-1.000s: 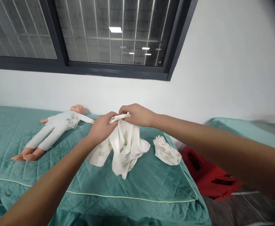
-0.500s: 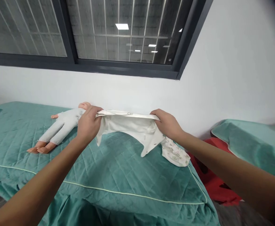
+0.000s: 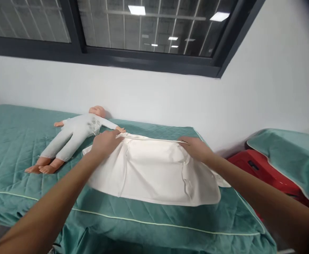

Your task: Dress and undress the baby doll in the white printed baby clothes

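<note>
Broad white thin-cloth garment [image 3: 154,176], judged light and limp, best taken by its upper corners; top edge pinched by left hand [image 3: 106,144] and right hand [image 3: 196,148].

The garment [image 3: 154,176] is matt cloth, the bedspread [image 3: 17,137] quilted velvety fabric, the doll's head [image 3: 98,111] smooth and plastic-looking.

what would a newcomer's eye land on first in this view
Probably the white garment, spread wide near the middle of the view, its upper edge held by the left hand and the right hand. Next might come the pale-bodied doll, lying on the green quilted cover left of the garment. The dark-framed window across the top, with bright patches in its glass, also stands out.
</note>
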The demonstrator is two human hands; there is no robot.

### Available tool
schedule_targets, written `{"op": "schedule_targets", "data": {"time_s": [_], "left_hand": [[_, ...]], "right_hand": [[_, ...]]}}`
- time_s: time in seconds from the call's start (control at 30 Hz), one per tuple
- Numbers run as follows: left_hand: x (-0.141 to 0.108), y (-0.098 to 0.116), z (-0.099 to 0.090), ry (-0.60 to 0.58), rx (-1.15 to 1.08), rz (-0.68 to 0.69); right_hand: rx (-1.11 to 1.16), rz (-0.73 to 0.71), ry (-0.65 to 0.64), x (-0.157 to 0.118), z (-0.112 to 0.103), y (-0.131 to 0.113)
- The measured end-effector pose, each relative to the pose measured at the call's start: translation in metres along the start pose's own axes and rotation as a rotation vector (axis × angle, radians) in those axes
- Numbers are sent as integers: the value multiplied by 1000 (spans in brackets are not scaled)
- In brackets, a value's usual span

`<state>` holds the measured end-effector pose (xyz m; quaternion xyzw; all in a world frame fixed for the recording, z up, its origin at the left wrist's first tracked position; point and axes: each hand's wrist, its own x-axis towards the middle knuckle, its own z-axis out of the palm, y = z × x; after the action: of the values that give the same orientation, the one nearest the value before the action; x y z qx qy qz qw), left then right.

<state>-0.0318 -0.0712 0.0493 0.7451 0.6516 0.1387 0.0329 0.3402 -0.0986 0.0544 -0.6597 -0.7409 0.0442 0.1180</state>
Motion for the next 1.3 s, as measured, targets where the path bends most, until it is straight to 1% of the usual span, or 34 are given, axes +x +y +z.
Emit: {"op": "schedule_targets", "data": {"time_s": [0.07,0.13,0.17,0.2,0.23,0.27,0.33,0.4,0.43,0.53,0.57,0.63,0.7,0.77,0.83,0.87,1.0,1.1,1.17,1.3], "left_hand": [[11,0,29,16,141,-17],[12,9,60,73,209,-1],[9,15,76,64,180,37],[6,23,91,4,98,123],[2,30,105,-49,-3,202],[0,36,117,-70,-64,249],[1,46,135,-67,-81,284],[10,53,142,-56,-26,234],[16,57,142,-65,7,188],[30,69,136,-102,76,58],[31,74,134,-102,100,38],[25,85,133,-69,147,62],[14,93,139,-52,145,106],[7,97,147,-53,60,119],[8,96,154,-45,-43,98],[10,94,156,-30,-79,90],[25,83,155,39,-137,35],[26,75,153,152,-245,4],[24,72,153,213,-319,19],[28,71,155,244,-362,56]], "right_hand": [[-213,-29,29,12,34,-19],[-267,-99,54,15,72,-46],[-275,-146,76,13,91,-60],[-253,-191,85,11,108,-73],[-217,-192,88,8,124,-84],[-187,-146,81,5,137,-91],[-151,38,52,4,151,-98],[-151,214,11,11,154,-96],[-156,273,-12,16,152,-93],[-138,386,-108,32,144,-89],[-122,421,-138,36,144,-90],[-90,473,-156,39,145,-93],[-90,482,-85,36,150,-98],[-119,456,20,31,155,-101],[-143,428,91,26,158,-102],[-146,420,104,24,158,-102],[-119,449,108,19,154,-101],[-89,490,146,17,149,-99],[-72,513,208,17,146,-98],[5,555,382,25,141,-95]]}}
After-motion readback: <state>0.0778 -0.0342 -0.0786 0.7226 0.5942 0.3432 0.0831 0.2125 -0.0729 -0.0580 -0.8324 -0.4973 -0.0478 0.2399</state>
